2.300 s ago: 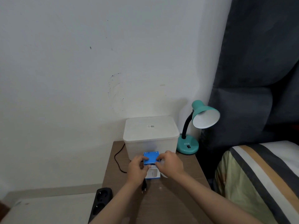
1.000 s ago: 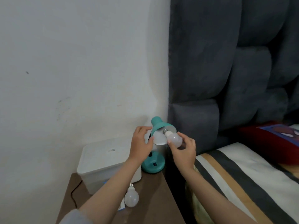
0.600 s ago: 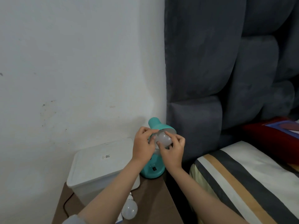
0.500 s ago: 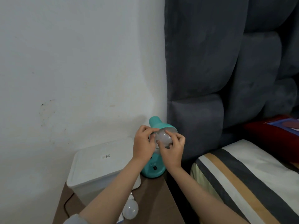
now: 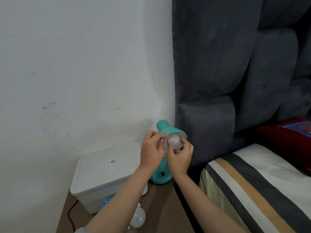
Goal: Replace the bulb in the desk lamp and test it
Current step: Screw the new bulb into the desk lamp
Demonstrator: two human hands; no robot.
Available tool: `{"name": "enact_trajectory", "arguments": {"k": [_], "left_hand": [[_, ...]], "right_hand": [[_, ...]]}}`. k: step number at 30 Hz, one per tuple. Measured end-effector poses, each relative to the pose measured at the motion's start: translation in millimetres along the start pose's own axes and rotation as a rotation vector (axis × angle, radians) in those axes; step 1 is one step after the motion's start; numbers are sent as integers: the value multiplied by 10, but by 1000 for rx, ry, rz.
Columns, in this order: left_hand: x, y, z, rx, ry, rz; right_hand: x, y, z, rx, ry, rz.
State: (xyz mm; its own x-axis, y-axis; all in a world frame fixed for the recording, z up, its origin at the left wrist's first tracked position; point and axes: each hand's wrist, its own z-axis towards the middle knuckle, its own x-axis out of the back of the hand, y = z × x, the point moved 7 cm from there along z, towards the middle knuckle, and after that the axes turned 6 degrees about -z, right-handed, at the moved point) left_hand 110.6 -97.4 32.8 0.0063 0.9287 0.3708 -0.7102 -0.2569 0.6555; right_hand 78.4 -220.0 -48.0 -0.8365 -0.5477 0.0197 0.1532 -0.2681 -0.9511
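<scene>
A teal desk lamp stands at the back right of the brown bedside table (image 5: 161, 202), its base (image 5: 159, 178) against the wall corner and its shade (image 5: 168, 129) tilted toward me. A white bulb (image 5: 175, 142) sits in the mouth of the shade. My right hand (image 5: 180, 157) grips the bulb from below with its fingertips. My left hand (image 5: 151, 150) holds the left rim of the shade, thumb and fingers touching the bulb's edge. A second white bulb (image 5: 138, 219) lies on the table under my left forearm, beside a blue box (image 5: 106, 201).
A white lidded plastic box (image 5: 104, 172) fills the table's back left. A black cord (image 5: 70, 216) runs down its left side. A dark padded headboard (image 5: 227, 81) rises right of the lamp. The striped bed (image 5: 252, 185) borders the table.
Earlier both hands held the blue box on the table. Since then my right hand brought the bulb up into the shade, my left hand took the shade, and the fingers shifted around the bulb.
</scene>
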Motion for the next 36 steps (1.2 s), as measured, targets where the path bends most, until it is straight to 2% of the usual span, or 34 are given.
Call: {"name": "enact_trajectory", "arguments": {"k": [5, 12, 22, 29, 32, 36], "left_hand": [[20, -14, -4, 32, 9, -19], [27, 10, 11, 14, 3, -8], [1, 5, 7, 4, -1, 13], [-7, -2, 0, 8, -5, 21], [-10, -1, 3, 5, -11, 23], [1, -3, 5, -9, -6, 12]], "right_hand": [[-40, -13, -81, 107, -46, 29], [-14, -41, -97, 110, -9, 31], [-7, 7, -71, 89, -41, 31], [-40, -45, -132, 244, -51, -42], [-24, -29, -136, 224, -30, -39], [-49, 90, -90, 77, -55, 8]]}}
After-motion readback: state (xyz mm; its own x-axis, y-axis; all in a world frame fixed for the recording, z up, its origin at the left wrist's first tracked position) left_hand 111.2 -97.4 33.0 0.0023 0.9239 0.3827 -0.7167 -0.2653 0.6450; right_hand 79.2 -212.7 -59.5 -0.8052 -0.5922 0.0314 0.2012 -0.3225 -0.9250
